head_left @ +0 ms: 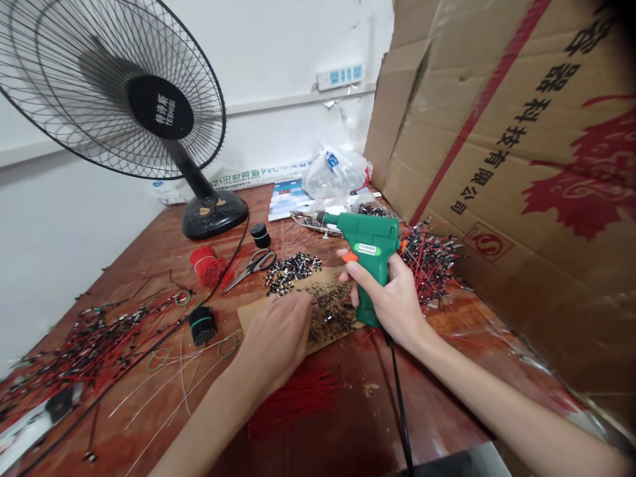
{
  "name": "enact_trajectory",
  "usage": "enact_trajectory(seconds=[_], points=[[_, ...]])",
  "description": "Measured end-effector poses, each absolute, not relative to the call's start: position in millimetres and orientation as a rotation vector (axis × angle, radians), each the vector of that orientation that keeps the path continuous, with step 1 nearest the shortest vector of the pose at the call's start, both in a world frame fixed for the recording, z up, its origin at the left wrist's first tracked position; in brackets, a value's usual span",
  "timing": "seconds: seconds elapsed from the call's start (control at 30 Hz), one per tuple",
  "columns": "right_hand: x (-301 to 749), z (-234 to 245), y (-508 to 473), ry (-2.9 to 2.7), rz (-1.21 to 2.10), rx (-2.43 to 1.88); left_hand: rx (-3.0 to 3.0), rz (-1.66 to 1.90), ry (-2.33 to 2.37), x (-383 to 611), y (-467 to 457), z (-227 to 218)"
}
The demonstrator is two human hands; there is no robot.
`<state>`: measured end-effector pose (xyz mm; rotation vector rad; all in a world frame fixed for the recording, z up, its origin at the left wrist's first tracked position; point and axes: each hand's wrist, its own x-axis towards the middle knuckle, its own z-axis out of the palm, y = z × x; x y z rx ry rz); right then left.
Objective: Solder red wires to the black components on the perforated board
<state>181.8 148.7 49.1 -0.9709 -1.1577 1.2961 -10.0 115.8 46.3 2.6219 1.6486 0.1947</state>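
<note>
A large cardboard box [521, 165] flanks the surface's [348, 411] right edge. Mid-surface lies a cardboard sheet [251, 317] strewn with small metal parts [291, 268]. The right hand [392, 301] is wrapped around the green glue gun [370, 255] above the sheet. The left hand [278, 338] rests on the sheet just beside the gun, fingers curled; whether it pinches anything cannot be told.

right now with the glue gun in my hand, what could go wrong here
The glue gun in the right hand is close beside the left hand on the cardboard: a drip could burn fingers. Its nozzle sits near the plastic bag, which might melt. The cord trails past the right forearm and could snag.
</note>
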Motion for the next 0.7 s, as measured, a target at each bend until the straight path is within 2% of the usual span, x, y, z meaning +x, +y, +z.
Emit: enact_trajectory(seconds=[0.13, 0.27, 0.5, 0.7], points=[[183, 47, 151, -1.152, 1.300, -0.970, 2.455, 0.389, 1.709, -5, 114, 24], [188, 47, 152, -1.154, 1.464, -0.947, 2.390, 0.365, 1.710, -4, 115, 10], [187, 56, 149, -1.117, 1.646, -0.735, 2.356, 0.390, 1.724, 2, 115, 4], [194, 69, 144, -1.250, 1.706, -0.907, 2.299, 0.455, 1.732, 3, 115, 4]])
